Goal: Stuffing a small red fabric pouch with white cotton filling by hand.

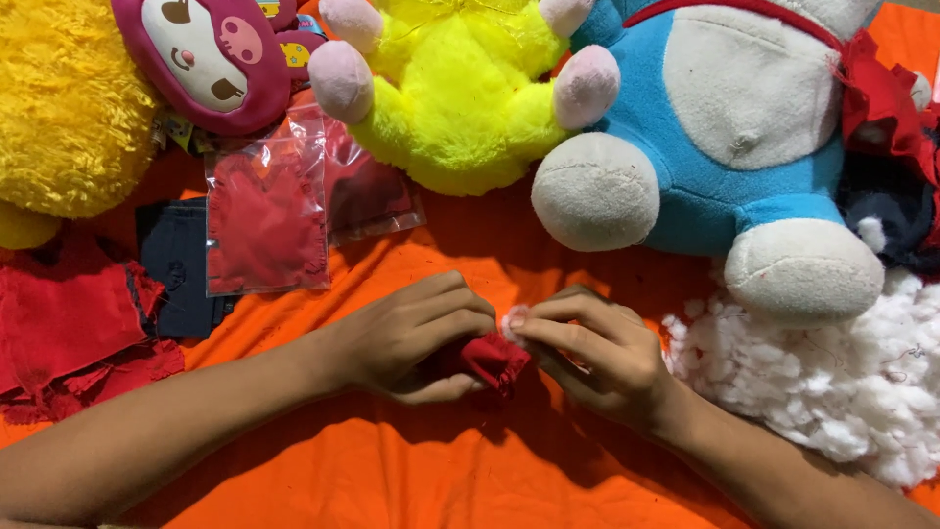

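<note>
The orange cloth (392, 480) is spread under everything; along its far edge a blue plush toy (725, 118), a yellow-green plush toy (460, 108) and a heap of white stuffing (832, 372) are laid out. Near the middle, a small red fabric pouch (493, 359) is held just above the cloth between both hands. The left hand (411, 338) is closed around its body, while the right hand (587, 353) is pinched on a tuft of white filling at its mouth. The stuffing is best fed in small tufts, with the opening kept steady and the fabric supported.
</note>
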